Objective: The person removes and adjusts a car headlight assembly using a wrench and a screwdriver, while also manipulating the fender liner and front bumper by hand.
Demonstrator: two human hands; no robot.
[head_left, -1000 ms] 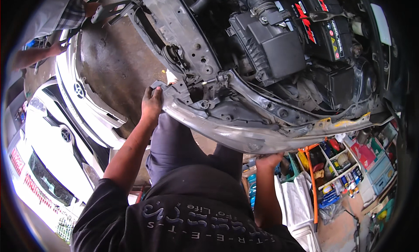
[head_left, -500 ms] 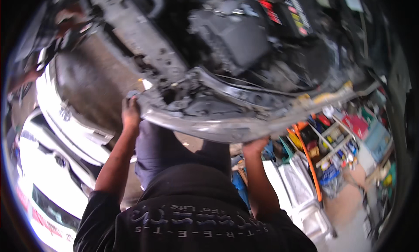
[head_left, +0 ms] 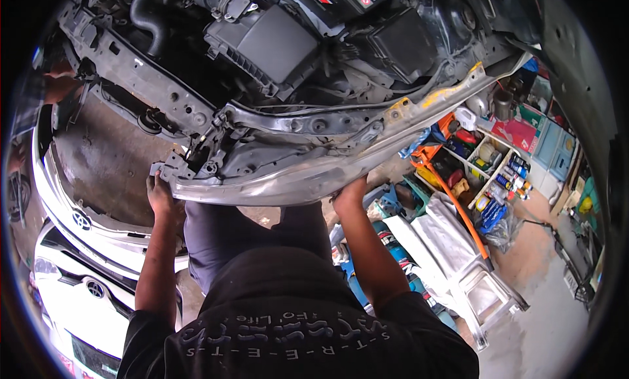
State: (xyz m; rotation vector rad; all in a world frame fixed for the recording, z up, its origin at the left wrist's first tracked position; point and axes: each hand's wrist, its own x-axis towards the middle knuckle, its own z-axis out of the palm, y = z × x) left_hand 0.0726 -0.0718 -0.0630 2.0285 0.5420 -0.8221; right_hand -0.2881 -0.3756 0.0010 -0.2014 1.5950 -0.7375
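Observation:
A long car headlight (head_left: 282,183) with a clear, curved lens lies along the front corner of an open engine bay. My left hand (head_left: 159,192) grips its inner end, by a grey mounting tab, with the fingers partly visible. Under the lens's front edge, my right hand (head_left: 352,192) is closed on the headlight from below; most of its fingertips are hidden. Directly behind the headlight runs a dark metal body panel (head_left: 301,123). Whether the headlight is fully seated against the body cannot be told.
A black air filter box (head_left: 278,44) and a battery (head_left: 341,2) sit in the engine bay. At left are a white bumper (head_left: 82,220) and a white car (head_left: 72,274). On the right stand a divided tray of bottles (head_left: 488,159), an orange bar (head_left: 458,205) and a silver frame (head_left: 481,290).
The view has shifted, so the engine bay sits further left and looks sharper. Both hands keep their hold on the headlight; the right one appears slightly further left and higher.

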